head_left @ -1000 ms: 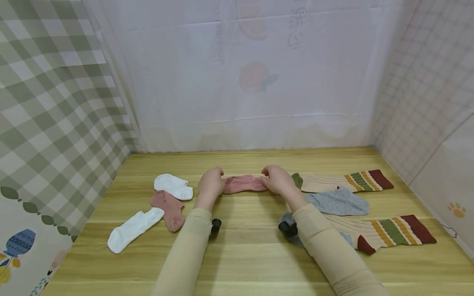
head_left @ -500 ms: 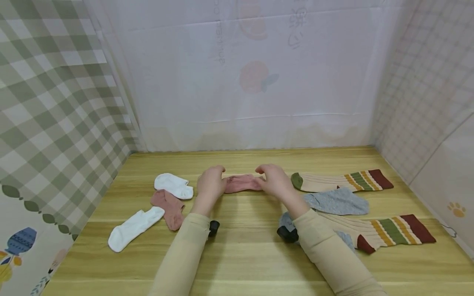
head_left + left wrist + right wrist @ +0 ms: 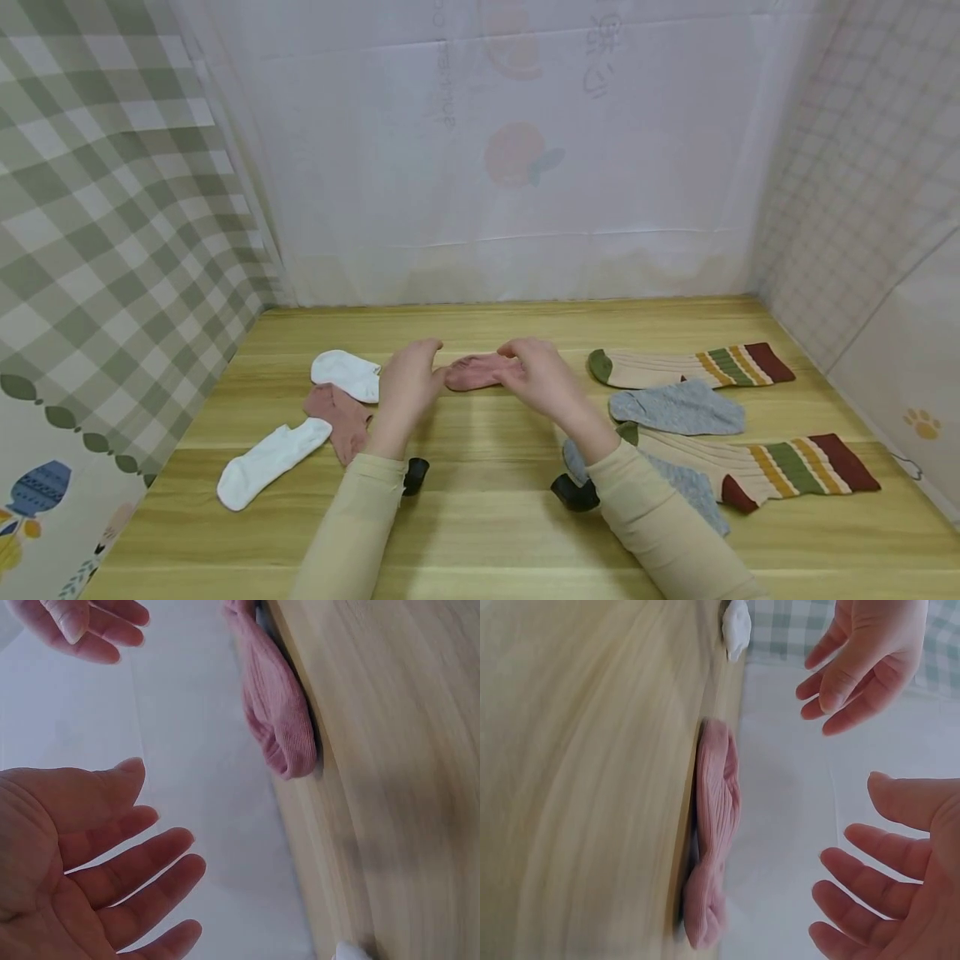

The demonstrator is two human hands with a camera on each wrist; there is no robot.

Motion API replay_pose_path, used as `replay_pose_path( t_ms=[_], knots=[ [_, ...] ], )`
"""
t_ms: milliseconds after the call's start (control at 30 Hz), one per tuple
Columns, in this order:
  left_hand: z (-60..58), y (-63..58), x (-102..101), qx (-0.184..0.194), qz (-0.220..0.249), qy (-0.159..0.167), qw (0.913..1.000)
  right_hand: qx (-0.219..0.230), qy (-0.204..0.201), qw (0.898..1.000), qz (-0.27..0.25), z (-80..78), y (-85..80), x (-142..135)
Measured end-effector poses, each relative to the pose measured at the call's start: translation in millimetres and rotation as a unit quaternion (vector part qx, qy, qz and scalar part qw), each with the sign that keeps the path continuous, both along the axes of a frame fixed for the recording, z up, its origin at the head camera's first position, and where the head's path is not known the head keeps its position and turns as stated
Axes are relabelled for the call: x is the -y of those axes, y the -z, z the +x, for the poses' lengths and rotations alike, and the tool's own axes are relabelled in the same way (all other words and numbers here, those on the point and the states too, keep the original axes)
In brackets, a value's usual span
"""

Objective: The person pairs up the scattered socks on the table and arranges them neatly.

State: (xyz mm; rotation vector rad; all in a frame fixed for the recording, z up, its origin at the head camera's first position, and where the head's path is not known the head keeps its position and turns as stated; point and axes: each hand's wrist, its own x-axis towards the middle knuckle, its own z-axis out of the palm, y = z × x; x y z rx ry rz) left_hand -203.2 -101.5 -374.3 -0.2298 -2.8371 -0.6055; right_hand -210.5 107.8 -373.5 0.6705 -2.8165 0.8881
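Note:
A pink sock [image 3: 478,372] lies flat on the wooden table between my two hands. My left hand [image 3: 408,379] is just off its left end, and in the left wrist view the fingers [image 3: 150,877] are spread and hold nothing. On the other side, my right hand [image 3: 543,375] hovers by the sock's right end, partly covering it in the head view. The right wrist view shows that hand's fingers [image 3: 862,885] loosely extended, apart from the pink sock [image 3: 716,795].
At left lie a white sock [image 3: 347,373], another pink sock [image 3: 339,412] and a second white sock [image 3: 273,462]. To the right are striped cream socks [image 3: 675,371] and grey socks [image 3: 678,408], some overlapping. A white cloth wall [image 3: 517,250] stands behind the table.
Both hands have let go of the middle pink sock and drawn off it. Both have shifted left, the left hand clear of the sock's end. The other socks stay put.

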Motion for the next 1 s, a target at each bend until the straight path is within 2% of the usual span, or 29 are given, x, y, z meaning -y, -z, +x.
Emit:
replay_pose_path(
  t_ms=[167, 267, 533, 700, 833, 1000],
  knots=[
    [7.7, -2.3, 13.4, -0.033, -0.005, -0.001, 0.9994, -0.009, 0.003, 1.0, -0.001, 4.8, 2.2, 5.3],
    [11.1, -2.2, 20.9, -0.04, 0.0, -0.003, 0.9992, -0.022, -0.003, 1.0, 0.001, 7.5, 3.9, 8.2],
    [17.3, -5.6, 42.6, -0.029, 0.015, -0.007, 0.9994, -0.047, -0.025, 0.999, -0.006, 12.8, 10.9, 22.1],
    [16.8, -8.0, 61.9, -0.007, 0.041, -0.021, 0.9989, -0.053, -0.041, 0.998, -0.015, 17.5, 13.9, 29.6],
    [18.5, -9.3, 76.3, 0.011, 0.064, -0.03, 0.9974, -0.042, -0.062, 0.997, -0.036, 21.1, 15.9, 35.7],
    [18.7, -10.8, 92.3, 0.008, 0.069, -0.034, 0.997, -0.018, -0.085, 0.995, -0.045, 24.4, 18.7, 45.3]
  ],
)
